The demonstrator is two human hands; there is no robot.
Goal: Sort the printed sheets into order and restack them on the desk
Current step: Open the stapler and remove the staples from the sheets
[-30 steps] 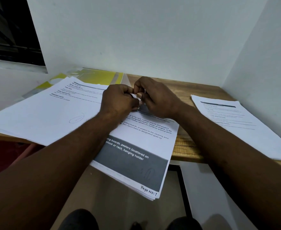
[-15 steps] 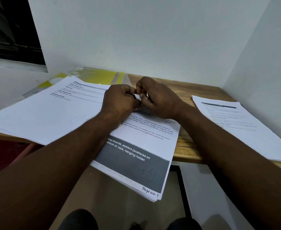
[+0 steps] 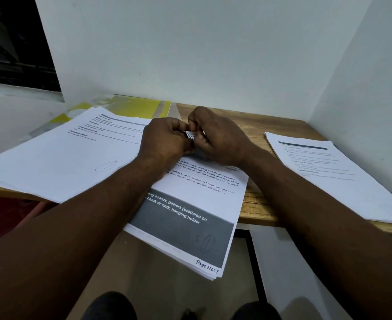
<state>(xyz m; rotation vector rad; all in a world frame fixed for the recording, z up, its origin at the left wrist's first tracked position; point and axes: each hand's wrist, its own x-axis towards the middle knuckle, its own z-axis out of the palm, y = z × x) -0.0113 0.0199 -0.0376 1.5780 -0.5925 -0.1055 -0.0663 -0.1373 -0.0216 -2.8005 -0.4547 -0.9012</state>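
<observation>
Pinching far corner of middle stack (image 3: 197,181): left hand (image 3: 165,142), right hand (image 3: 215,139), fingers (image 3: 179,127) curled; stack overhangs desk (image 3: 283,125) front edge.

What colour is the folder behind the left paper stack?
The folder is yellow, seen in head view.

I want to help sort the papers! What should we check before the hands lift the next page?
1. Left hand and right hand pinch the middle stack's top corner: ok.
2. Only one sheet pinched: cannot tell.
3. Page number readable, "Page No: 7": ok.
4. Middle stack fully on the wooden desk: not ok, near end overhangs.
5. Left stack and right stack lie flat, printed side up: ok.
</observation>
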